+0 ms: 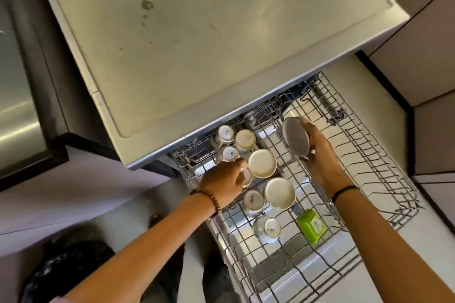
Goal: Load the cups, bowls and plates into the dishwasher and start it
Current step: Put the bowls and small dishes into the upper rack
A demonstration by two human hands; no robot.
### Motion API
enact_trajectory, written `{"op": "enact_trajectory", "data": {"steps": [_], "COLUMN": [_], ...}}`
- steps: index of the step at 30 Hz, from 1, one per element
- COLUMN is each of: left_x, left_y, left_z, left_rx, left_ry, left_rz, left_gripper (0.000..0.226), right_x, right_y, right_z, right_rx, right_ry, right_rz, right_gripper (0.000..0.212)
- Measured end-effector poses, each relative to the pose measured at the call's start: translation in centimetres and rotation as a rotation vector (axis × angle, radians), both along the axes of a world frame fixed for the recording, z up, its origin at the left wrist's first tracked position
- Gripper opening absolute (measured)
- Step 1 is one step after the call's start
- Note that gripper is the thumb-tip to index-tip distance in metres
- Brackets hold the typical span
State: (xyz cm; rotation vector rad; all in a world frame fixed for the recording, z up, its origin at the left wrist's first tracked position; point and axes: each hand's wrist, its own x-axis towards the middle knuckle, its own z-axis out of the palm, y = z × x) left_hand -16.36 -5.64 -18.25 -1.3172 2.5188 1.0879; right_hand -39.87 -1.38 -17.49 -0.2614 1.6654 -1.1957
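Head view: loading the dishwasher rack [369, 155].
Right hand [320, 157] clasps a grey bowl [295, 139] on edge, for slotting between tines; left hand [221, 181] seemingly curls round a white cup [247, 177] beside inverted cups [253, 200].

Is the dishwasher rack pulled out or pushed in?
Pulled out: the rack juts from under the counter, with cups showing.

kitchen | worktop [197, 32] over pulled-out dishwasher rack [369, 155] — upturned cups [253, 200] inside
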Motion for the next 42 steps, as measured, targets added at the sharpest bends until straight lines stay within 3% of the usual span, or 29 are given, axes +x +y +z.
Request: {"op": "enact_trajectory", "data": {"steps": [2,7,13,27,34,42], "left_x": [0.5,1.9,4.0,4.3,3.9,4.7], "left_y": [-0.6,-1.3,-0.7,-0.4,-0.1,2.5], "left_z": [-1.1,-3.4,-5.5,-6.1,-5.3,0.0], "left_rx": [-0.073,-0.248,-0.266,-0.364,-0.198,-0.093], "left_ry": [-0.022,-0.019,0.035,-0.014,0.011,0.111], "left_rz": [-0.053,-0.205,-0.225,-0.245,-0.247,-0.002], "left_gripper": [0.026,0.031,0.030,0.023,0.022,0.028], "right_x": [-1.1,-1.7,-1.8,-0.8,0.9,8.7], "right_y": [-1.4,-5.6,-6.8,-4.6,-2.5,2.1], "right_z": [-1.8,-4.5,-8.6,-9.4,-7.0,-0.1], "right_rx": [0.037,0.050,0.130,0.171,0.146,0.001], "right_ry": [0.159,0.478,0.703,0.875,0.940,0.830], "right_rz": [0.125,0.297,0.350,0.319,0.308,0.349], "right_gripper": [0.078,0.093,0.104,0.080,0.062,0.044]}}
